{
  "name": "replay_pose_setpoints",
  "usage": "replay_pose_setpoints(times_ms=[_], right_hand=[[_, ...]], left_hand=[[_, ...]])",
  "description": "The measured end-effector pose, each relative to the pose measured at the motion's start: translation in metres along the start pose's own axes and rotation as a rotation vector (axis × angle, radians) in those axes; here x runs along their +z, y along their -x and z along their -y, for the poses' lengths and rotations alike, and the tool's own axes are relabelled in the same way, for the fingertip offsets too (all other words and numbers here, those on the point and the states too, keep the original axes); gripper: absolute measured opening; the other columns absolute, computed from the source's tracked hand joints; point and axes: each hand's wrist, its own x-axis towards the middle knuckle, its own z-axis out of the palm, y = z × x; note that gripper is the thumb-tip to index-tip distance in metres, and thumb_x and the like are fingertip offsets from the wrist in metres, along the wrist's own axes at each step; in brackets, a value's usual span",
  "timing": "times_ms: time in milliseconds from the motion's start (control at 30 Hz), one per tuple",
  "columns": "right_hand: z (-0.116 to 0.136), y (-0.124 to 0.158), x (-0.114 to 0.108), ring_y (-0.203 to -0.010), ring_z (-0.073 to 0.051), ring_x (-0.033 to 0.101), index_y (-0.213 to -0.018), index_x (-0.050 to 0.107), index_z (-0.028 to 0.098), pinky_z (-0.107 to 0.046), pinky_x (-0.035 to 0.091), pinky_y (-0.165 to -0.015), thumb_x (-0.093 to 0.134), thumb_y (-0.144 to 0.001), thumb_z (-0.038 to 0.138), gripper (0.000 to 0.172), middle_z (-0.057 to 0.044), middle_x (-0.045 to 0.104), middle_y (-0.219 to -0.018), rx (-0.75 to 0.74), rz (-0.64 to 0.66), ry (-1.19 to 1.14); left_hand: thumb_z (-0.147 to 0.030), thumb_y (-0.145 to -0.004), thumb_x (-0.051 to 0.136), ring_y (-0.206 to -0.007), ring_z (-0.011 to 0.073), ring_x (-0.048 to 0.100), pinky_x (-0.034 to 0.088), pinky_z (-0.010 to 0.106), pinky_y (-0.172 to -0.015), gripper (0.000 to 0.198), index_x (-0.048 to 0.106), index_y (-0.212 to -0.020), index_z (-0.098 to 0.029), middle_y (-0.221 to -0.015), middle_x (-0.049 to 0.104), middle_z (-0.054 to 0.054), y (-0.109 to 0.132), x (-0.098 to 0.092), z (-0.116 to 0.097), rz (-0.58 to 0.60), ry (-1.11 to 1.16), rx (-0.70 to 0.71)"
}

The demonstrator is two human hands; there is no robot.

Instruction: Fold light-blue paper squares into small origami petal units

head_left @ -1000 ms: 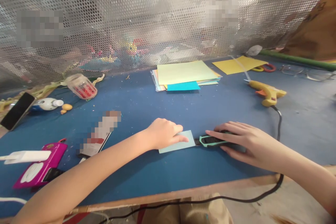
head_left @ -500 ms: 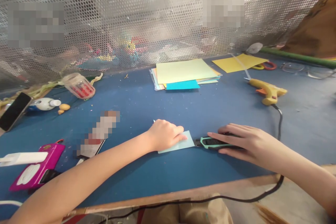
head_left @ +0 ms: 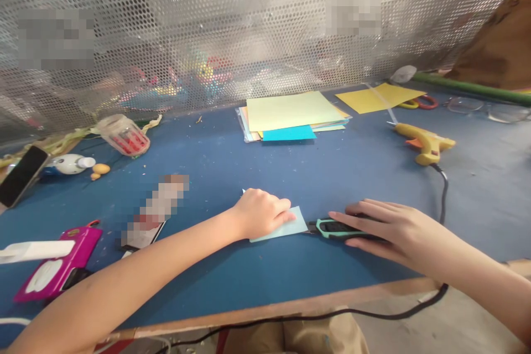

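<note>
My left hand (head_left: 259, 213) presses down with curled fingers on a small pale blue piece of paper (head_left: 290, 227) lying on the blue table (head_left: 232, 265). Just right of the paper lies a green and black utility knife (head_left: 332, 227), its tip at the paper's right edge. My right hand (head_left: 385, 227) lies over the knife's handle, fingers stretched along it and closed round it.
A stack of coloured paper sheets (head_left: 290, 113) lies at the back centre, a yellow sheet (head_left: 379, 97) and scissors (head_left: 418, 102) to its right. A yellow glue gun (head_left: 423, 141) with a black cord (head_left: 443, 199) lies right. A pink case (head_left: 58, 265), phone (head_left: 20, 174) and plastic jar (head_left: 123, 135) sit left.
The knife and my right hand have slid slightly to the right along the table, away from the paper's edge. My left hand stays on the paper.
</note>
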Motion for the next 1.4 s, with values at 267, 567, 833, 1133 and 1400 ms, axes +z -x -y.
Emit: replay_pose_setpoints(times_ms=[267, 567, 833, 1133, 1400], right_hand=[[0.005, -0.003, 0.004, -0.080, -0.021, 0.070, -0.135, 0.064, 0.024, -0.034, 0.054, -0.069, 0.049, -0.105, 0.034, 0.036, -0.009, 0.071, -0.101, 0.030, 0.013, -0.014], [0.004, -0.007, 0.004, -0.079, -0.022, 0.071, -0.136, 0.061, 0.028, -0.035, 0.053, -0.069, 0.050, -0.104, 0.036, 0.035, -0.005, 0.073, -0.099, -0.013, -0.034, -0.011], [0.015, -0.015, 0.003, -0.078, -0.020, 0.072, -0.132, 0.065, 0.022, -0.032, 0.053, -0.064, 0.047, -0.105, 0.036, 0.035, -0.007, 0.073, -0.099, -0.029, -0.023, 0.005], [0.020, -0.022, 0.003, -0.078, -0.020, 0.071, -0.131, 0.064, 0.020, -0.033, 0.054, -0.066, 0.048, -0.105, 0.036, 0.034, -0.007, 0.073, -0.097, -0.056, -0.040, 0.045], [0.021, -0.024, 0.002, -0.077, -0.019, 0.071, -0.131, 0.064, 0.019, -0.032, 0.053, -0.064, 0.046, -0.106, 0.036, 0.035, -0.007, 0.073, -0.097, -0.071, -0.026, 0.010]], left_hand=[[-0.050, -0.106, 0.031, -0.067, 0.0225, 0.071, 0.030, 0.024, -0.049, 0.049, 0.064, -0.085, -0.020, -0.073, 0.075, 0.005, 0.001, 0.000, 0.001, -0.020, 0.011, 0.010], [-0.050, -0.106, 0.030, -0.064, 0.0220, 0.069, 0.031, 0.023, -0.050, 0.050, 0.064, -0.084, -0.020, -0.070, 0.072, 0.005, 0.001, 0.002, 0.001, -0.037, 0.018, 0.012], [-0.047, -0.106, 0.029, -0.063, 0.0210, 0.068, 0.029, 0.024, -0.049, 0.050, 0.064, -0.083, -0.020, -0.069, 0.071, 0.005, 0.001, 0.004, 0.003, -0.058, 0.032, 0.021], [-0.048, -0.106, 0.026, -0.064, 0.0221, 0.069, 0.030, 0.024, -0.050, 0.053, 0.064, -0.082, -0.020, -0.069, 0.072, 0.005, 0.001, 0.004, 0.003, -0.066, 0.047, 0.012], [-0.048, -0.106, 0.029, -0.063, 0.0212, 0.068, 0.030, 0.024, -0.049, 0.051, 0.064, -0.081, -0.020, -0.070, 0.073, 0.005, 0.001, 0.005, 0.003, -0.079, 0.051, 0.004]])
